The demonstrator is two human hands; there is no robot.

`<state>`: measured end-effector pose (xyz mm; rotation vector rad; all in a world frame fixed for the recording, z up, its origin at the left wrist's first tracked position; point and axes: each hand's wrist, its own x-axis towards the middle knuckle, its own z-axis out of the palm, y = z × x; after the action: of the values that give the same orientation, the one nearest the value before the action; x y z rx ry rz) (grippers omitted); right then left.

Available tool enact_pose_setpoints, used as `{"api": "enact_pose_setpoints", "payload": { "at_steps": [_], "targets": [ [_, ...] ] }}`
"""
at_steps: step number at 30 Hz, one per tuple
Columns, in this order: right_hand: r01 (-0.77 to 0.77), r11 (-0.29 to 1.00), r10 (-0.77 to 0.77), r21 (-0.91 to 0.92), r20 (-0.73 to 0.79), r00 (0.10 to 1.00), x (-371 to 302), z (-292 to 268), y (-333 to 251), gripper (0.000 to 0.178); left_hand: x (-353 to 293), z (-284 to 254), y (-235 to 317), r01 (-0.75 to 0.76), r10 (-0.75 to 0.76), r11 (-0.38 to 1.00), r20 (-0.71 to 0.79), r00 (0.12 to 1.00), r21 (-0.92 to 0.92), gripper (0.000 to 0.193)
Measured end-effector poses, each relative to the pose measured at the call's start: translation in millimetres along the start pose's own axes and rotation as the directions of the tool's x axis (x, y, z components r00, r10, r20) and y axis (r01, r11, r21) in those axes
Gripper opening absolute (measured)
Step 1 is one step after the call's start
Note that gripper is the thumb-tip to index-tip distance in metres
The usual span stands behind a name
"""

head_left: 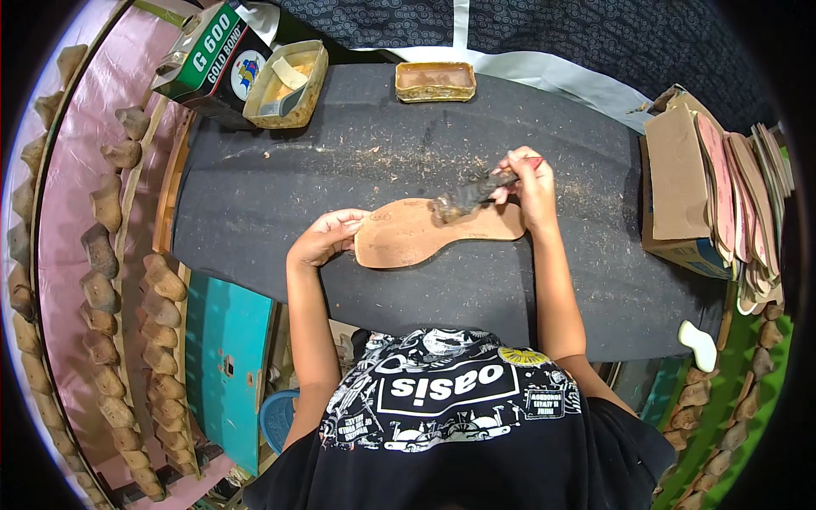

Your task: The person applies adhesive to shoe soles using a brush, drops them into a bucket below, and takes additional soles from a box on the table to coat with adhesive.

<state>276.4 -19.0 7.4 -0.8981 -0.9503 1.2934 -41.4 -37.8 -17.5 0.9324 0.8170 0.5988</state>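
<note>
In the head view, a tan, sole-shaped insole board (408,236) is at the near middle of the dark cloth-covered bench (340,178), its wide end to the left. The left hand (327,234) has a narrow grip on that end, thumb on top. The right hand (529,183) has its grip closed around the handle of a glue-caked brush (463,197), whose clotted head lies over the far edge of the board.

Nothing blocks the board but the brush and fingers. At the far left stand a green-and-black metal can (217,64) and, just beside it, a yellowish plastic tub (313,98) with a pale scraper-like piece inside. A shallow rectangular dish (435,93) sits at the far middle. On the right, a cardboard box (676,174) holds upright sole pieces (735,195); a white sole-shaped piece (699,344) lies at the near right corner. Brown shoe lasts (100,251) line racks on the left.
</note>
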Motion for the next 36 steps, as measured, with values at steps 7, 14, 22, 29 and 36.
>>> {"api": "enact_pose_setpoints", "payload": {
  "at_steps": [7, 14, 22, 29, 36],
  "targets": [
    [0.149, 0.977, -0.167, -0.151, -0.11, 0.98, 5, -67, -20, 0.016, 1, 2, 3, -0.007, 0.007, 1.0, 0.004, 1.0, 0.001, 0.034],
    [0.241, 0.97, -0.221, 0.025, -0.315, 0.923, 11, -64, -19, 0.013, 3, -4, -4, -0.154, 0.145, 0.986, -0.128, 0.981, -0.068, 0.03],
    [0.341, 0.939, -0.298, 0.044, -0.389, 0.872, 30, -23, -15, 0.018, 9, -2, -1, -0.336, 0.259, 0.923, -0.342, 0.903, -0.187, 0.028],
    [0.455, 0.878, -0.477, -0.149, -0.178, 0.861, 100, 20, -22, 0.018, 9, -6, -4, -0.395, 0.301, 0.894, -0.369, 0.879, -0.211, 0.027],
    [0.44, 0.775, -0.413, -0.453, 0.165, 0.896, 156, 38, -42, 0.015, 10, -5, -2, -0.419, 0.304, 0.876, -0.398, 0.865, -0.241, 0.032]
  ]
}}
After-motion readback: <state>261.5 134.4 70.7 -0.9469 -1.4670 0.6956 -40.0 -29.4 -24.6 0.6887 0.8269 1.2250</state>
